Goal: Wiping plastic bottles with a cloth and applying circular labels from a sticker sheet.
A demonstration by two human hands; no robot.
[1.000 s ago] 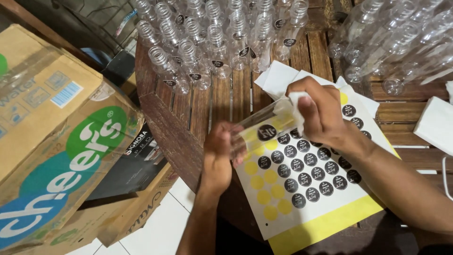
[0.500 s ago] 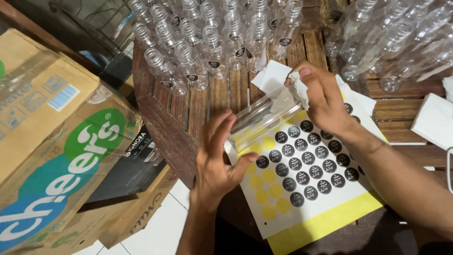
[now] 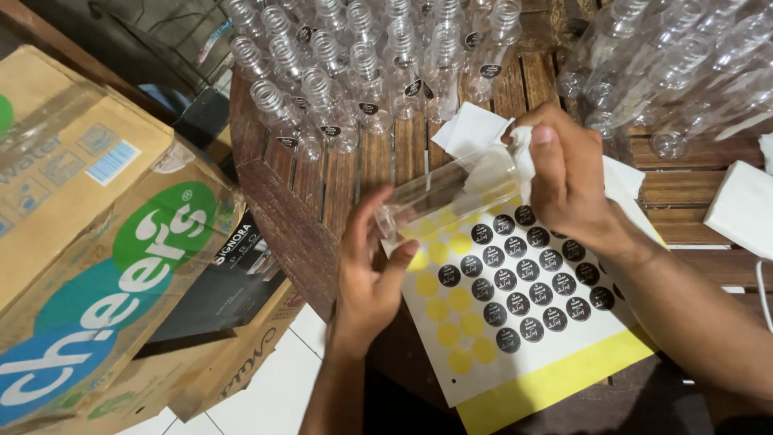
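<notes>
left hand (image 3: pixel 366 270): clamped on one end of clear plastic bottle (image 3: pixel 447 193), fingers curled round it
right hand (image 3: pixel 568 173): gripping bottle's other end, white tissue (image 3: pixel 522 157) pressed against it
bottle: horizontal, held just above sticker sheet (image 3: pixel 515 298)
sticker sheet: flat on wooden table (image 3: pixel 298 201), round black stickers, some peeled
behind: rows of upright empty bottles (image 3: pixel 354 72)
left: cardboard boxes (image 3: pixel 88 242)

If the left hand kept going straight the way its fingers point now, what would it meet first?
The left hand points up and away, already touching the clear bottle held sideways. Past that, probably the standing labelled bottles on the wooden table; depth is unclear.
</notes>
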